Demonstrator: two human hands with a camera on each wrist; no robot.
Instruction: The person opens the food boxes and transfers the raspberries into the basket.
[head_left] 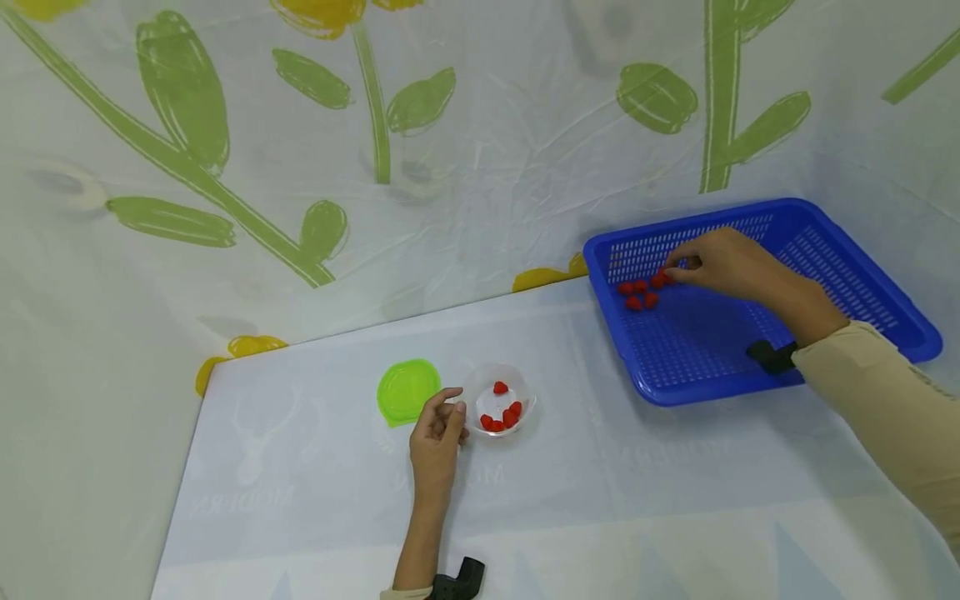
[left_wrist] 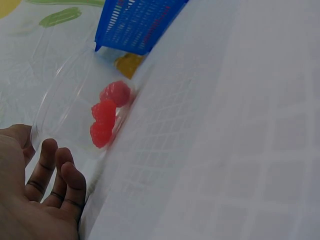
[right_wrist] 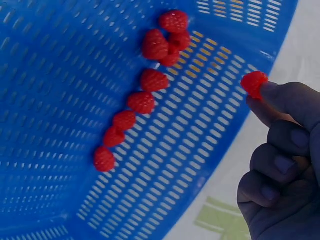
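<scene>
In the right wrist view my right hand [right_wrist: 280, 150] pinches a red raspberry [right_wrist: 254, 83] between thumb and forefinger, its other fingers curled in. That hand [head_left: 723, 262] is over the blue plastic basket [head_left: 675, 398] in the head view. More raspberries [right_wrist: 141, 102] lie in the basket in a rough row. My left hand [head_left: 437, 437] is at the left side of a clear plastic bowl [head_left: 480, 375], thumb and a finger at its rim, the other fingers loosely bent. Several raspberries [left_wrist: 103, 115] sit at the bottom of the bowl.
Left of the bowl, a bright green lid [head_left: 407, 392] lies on the white-covered table [head_left: 315, 483]. The basket stands at the right, close to a curtain-like wall [head_left: 480, 167] printed with green leaves and yellow flowers. Its raised rim surrounds the raspberries.
</scene>
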